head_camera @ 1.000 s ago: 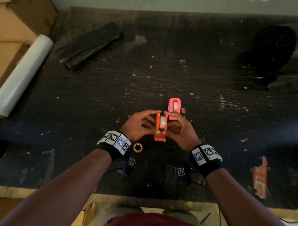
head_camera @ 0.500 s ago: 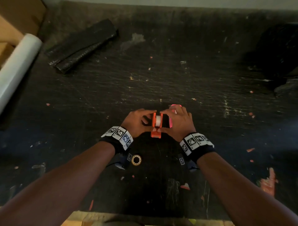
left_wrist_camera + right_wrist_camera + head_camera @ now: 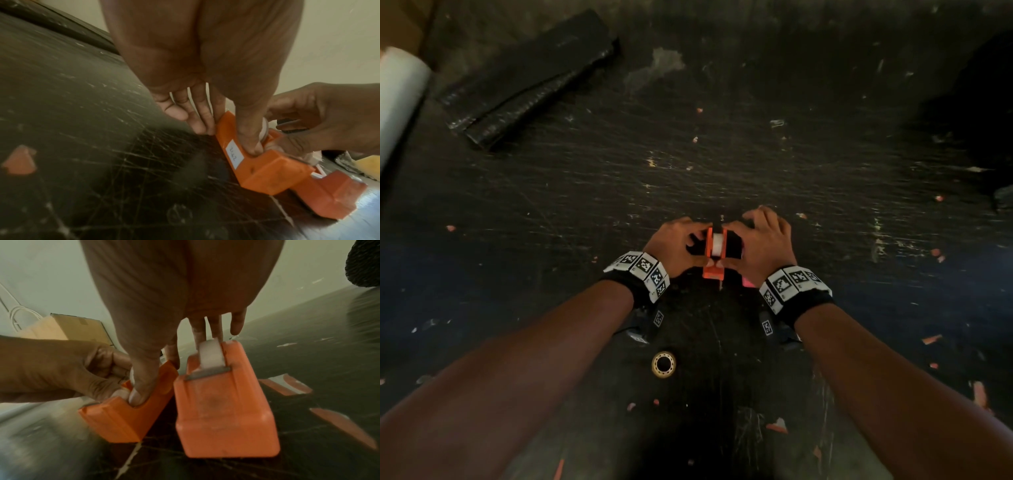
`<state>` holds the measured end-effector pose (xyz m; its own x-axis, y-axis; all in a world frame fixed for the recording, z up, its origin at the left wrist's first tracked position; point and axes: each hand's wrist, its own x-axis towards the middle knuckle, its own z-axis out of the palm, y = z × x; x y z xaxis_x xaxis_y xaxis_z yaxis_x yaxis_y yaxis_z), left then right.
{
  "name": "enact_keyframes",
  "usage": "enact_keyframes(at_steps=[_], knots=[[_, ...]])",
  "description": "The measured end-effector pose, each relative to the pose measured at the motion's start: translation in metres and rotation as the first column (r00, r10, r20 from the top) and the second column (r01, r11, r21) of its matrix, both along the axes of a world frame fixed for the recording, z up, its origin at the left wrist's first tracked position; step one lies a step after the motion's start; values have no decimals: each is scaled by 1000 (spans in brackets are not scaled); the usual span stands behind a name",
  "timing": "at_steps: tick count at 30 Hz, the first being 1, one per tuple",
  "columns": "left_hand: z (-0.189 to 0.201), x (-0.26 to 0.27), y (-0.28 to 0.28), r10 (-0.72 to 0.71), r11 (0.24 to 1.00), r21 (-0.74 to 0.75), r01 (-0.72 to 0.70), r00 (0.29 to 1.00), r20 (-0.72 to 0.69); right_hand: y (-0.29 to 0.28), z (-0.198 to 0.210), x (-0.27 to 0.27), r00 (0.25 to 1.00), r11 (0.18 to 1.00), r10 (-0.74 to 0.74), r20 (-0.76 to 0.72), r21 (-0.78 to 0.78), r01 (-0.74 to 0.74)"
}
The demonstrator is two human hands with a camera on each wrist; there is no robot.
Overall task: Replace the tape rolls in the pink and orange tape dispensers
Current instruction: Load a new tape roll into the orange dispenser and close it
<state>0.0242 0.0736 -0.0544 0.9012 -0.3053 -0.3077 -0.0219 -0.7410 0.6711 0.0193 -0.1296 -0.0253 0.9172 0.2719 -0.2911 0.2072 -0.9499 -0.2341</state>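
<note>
The orange tape dispenser [image 3: 713, 270] stands on the scratched black table [image 3: 722, 154] with a white tape roll [image 3: 717, 245] in its slot. My left hand [image 3: 695, 240] grips it from the left, with the thumb [image 3: 249, 138] pressed down on the roll. My right hand [image 3: 736, 236] holds it from the right, thumb [image 3: 139, 386] set into the slot. Right beside it stands the pink dispenser [image 3: 224, 410], loaded with its own white roll [image 3: 209, 352]. In the head view my right hand hides all but a pink sliver [image 3: 748, 282] of it.
An empty tape core [image 3: 663, 364] lies between my forearms. A folded black sheet [image 3: 530, 78] and a white roll [image 3: 397, 92] lie far left, a dark bundle [image 3: 979, 102] far right. A cardboard box [image 3: 61, 327] stands by the wall. Small orange scraps dot the table.
Both hands have carried the orange dispenser forward and down beside the pink one. My right hand now covers most of the pink dispenser in the head view.
</note>
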Motion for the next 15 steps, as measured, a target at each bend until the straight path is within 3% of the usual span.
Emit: enact_keyframes(at_steps=[3,6,11,15], knots=[[3,-1,4,-55,998,-10,54,999,-3,-2,-1,0,1000,1000,11,-11,17,-11],[9,-2,10,-104,995,-2,104,994,-31,-7,3,-2,999,991,6,47,131,-13],[7,-4,8,-280,948,151,280,960,-26,-9,11,0,990,974,52,130,212,-79],[6,2,3,-315,926,217,309,949,-11,-1,11,4,988,972,92,125,205,-117]])
